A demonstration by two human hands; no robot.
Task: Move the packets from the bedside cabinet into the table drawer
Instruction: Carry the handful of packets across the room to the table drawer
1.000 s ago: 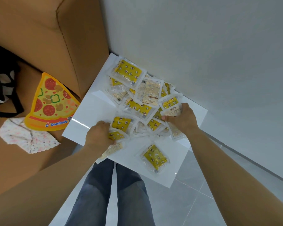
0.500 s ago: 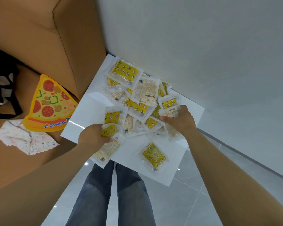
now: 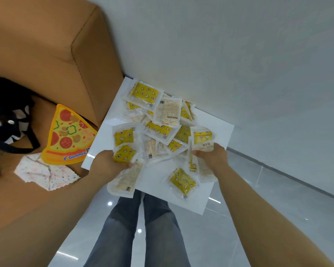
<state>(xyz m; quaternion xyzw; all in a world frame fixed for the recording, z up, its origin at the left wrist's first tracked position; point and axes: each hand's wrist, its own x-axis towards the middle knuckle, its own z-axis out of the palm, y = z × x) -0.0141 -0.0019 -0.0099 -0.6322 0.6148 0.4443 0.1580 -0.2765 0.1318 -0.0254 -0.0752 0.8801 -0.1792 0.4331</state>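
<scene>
My left hand [image 3: 106, 166] is curled round a small bunch of packets [image 3: 123, 155] at the near left edge of the bedside cabinet [image 3: 154, 180]. A yellow one sits on top, and a pale one hangs from my grip past that near edge. My right hand [image 3: 210, 157] is closed on a few more at the cabinet's right side, fingers and thumb clamped over a yellow-banded packet, with others drooping beneath it toward the near edge.

Between my hands, over the middle and far part of the cabinet top, the main heap [image 3: 162, 120] lies loose and overlapping. Some packets show yellow fronts and some show printed backs. The heap runs to the far edge, where the cabinet meets the wall [image 3: 239, 54]. One lone packet [image 3: 182, 182] sits apart near the cabinet's front edge, just beside what my right hand carries. Left of the cabinet lies a pizza-shaped mat [image 3: 69, 135].

I judge the job barely begun. Two handfuls are gathered, but the table drawer is out of view, so I cannot see anything in it, and most packets lie on the cabinet. Several more trips look likely.
</scene>
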